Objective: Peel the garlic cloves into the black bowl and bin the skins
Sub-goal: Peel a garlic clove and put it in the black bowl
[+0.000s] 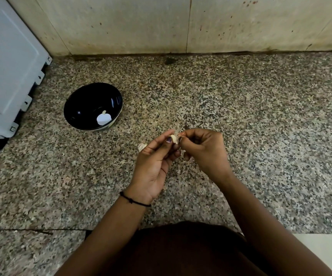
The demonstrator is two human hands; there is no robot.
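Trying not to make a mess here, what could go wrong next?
The garlic clove is pinched between the left hand and right hand over the counter, apart from the black bowl; a slip would likely land it on the counter. Loose skin may scatter on that speckled stone and be hard to spot.

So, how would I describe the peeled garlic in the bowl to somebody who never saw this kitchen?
Find the white appliance at the left edge of the granite counter; the black bowl stands just right of it. The peeled garlic lies inside, on the bowl's bottom. Only it is bare, bright white and untouched: the other clove is pinched between the left hand and the right hand.
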